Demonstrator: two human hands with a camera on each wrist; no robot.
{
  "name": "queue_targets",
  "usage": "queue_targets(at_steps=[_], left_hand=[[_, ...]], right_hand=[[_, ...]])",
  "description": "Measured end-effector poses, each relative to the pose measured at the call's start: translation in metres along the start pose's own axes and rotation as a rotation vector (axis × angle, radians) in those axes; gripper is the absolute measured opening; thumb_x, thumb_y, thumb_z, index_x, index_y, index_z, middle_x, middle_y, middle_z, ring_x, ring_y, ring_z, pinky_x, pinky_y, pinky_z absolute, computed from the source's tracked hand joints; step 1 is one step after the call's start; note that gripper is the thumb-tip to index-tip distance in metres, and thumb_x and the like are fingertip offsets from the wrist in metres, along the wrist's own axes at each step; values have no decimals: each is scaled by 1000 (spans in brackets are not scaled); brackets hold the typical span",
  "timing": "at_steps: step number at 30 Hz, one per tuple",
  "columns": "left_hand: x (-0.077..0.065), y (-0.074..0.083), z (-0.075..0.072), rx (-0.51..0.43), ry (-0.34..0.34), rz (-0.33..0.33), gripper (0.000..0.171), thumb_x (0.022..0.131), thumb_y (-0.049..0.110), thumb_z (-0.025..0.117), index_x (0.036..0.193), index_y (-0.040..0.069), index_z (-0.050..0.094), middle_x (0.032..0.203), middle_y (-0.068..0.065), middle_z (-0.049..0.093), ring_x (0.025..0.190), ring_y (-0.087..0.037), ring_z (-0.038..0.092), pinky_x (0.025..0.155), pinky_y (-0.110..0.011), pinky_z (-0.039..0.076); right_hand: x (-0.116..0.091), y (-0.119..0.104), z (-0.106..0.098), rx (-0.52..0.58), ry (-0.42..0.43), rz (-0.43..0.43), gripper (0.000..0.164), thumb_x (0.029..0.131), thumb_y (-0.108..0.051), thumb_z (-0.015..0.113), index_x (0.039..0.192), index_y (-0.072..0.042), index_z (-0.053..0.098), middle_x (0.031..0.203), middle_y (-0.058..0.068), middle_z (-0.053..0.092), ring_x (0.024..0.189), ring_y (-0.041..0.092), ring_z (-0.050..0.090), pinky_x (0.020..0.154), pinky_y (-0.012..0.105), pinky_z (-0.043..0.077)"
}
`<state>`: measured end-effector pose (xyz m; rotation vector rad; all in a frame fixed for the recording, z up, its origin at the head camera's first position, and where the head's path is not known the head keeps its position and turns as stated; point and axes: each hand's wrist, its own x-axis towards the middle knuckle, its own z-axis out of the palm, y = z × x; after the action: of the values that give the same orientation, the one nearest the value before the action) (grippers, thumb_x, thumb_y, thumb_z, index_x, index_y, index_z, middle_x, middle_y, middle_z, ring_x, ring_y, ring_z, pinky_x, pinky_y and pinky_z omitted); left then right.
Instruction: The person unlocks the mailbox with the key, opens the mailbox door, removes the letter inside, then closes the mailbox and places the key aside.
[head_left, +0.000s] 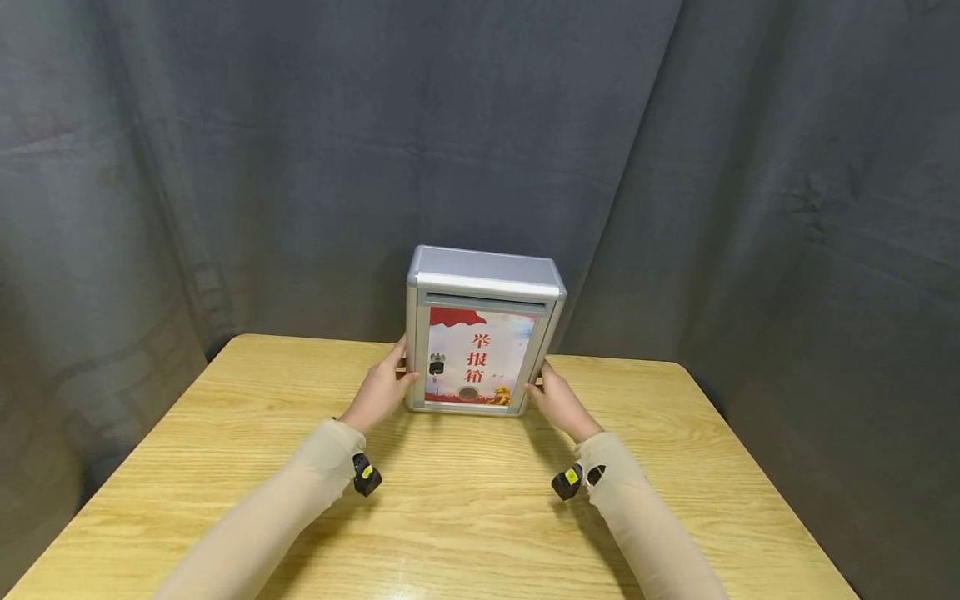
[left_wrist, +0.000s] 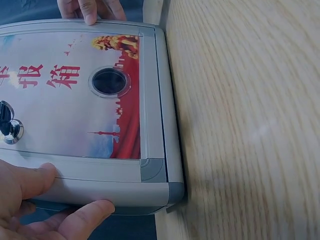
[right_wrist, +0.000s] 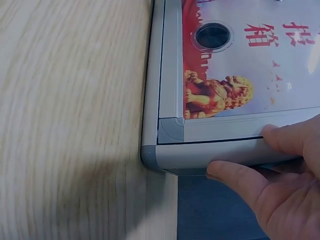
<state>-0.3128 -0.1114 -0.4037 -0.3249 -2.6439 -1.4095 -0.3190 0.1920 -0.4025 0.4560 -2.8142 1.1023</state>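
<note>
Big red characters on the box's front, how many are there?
3, in one column on the box: the top character below the slot, the middle character under it, and the bottom character above the round window. None looks hidden.

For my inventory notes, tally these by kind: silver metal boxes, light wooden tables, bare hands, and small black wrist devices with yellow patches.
Silver rectangular metal box: 1
Light-brown wooden table: 1
Bare hands, left hand and right hand: 2
Small black wrist devices with yellow patches: 2
Total: 6
</note>
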Motion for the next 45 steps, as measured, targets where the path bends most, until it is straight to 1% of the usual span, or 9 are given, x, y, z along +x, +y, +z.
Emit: queue_targets(at_steps=[6,11,15,23,29,33,38,42,45], left_hand=[[1,-2,0,7,-10,-13,74,99,12,55,156,18,9,144,-22,46,121,-36,56,96,-45,51],[4,-1,-2,34,-25,-23,74,100,15,54,157,20,7,145,-21,45,122,-35,55,98,-46,49],[8,-2,-4,49,-32,-17,73,100,15,53,157,19,6,145,-21,45,121,-35,56,97,-46,50],[11,-6,-5,76,-22,4,73,98,14,57,156,16,13,128,-19,53,106,-28,57,83,-38,53],[12,-10,-6,59,-22,-27,72,98,17,58,156,18,15,123,-18,56,104,-27,59,77,-33,53],[13,-12,-7,49,-22,-40,67,98,20,59,154,12,23,116,-19,61,103,-28,61,77,-33,54],[11,-18,-7,32,-4,-33,49,95,20,63,137,2,44,105,-16,64,96,-27,61,75,-32,54],[9,-25,-9,36,21,14,30,93,17,66,115,1,56,97,-13,66,88,-23,61,71,-31,52],[9,-29,-11,44,15,33,21,91,15,67,105,2,58,95,-12,65,89,-24,61,75,-35,52]], right_hand=[[2,-1,1,-3,-8,4,37,100,-8,50,134,2,40,119,23,59,109,32,61,86,42,52],[5,-3,-1,-34,-17,16,32,101,-11,50,130,1,42,114,20,60,92,24,60,75,37,49],[7,-3,-1,-45,-15,20,31,101,-11,49,128,1,43,109,19,59,83,21,56,71,35,48],[9,-4,1,-57,-13,10,27,100,-9,50,124,3,45,111,20,59,87,22,58,74,36,50],[10,-2,1,-51,-9,15,29,100,-9,51,126,4,45,116,22,59,89,23,60,76,36,52],[9,-1,0,-46,-15,29,31,100,-12,52,128,1,45,119,21,59,97,26,62,81,39,54],[9,2,-4,-18,-24,54,40,99,-17,56,134,0,44,121,21,59,104,32,63,86,41,55],[8,7,-8,-13,-11,78,43,96,-17,61,132,2,46,116,20,63,98,33,65,81,39,56],[6,10,-9,8,-10,82,36,93,-13,64,123,3,51,109,19,65,92,30,66,78,37,57]])
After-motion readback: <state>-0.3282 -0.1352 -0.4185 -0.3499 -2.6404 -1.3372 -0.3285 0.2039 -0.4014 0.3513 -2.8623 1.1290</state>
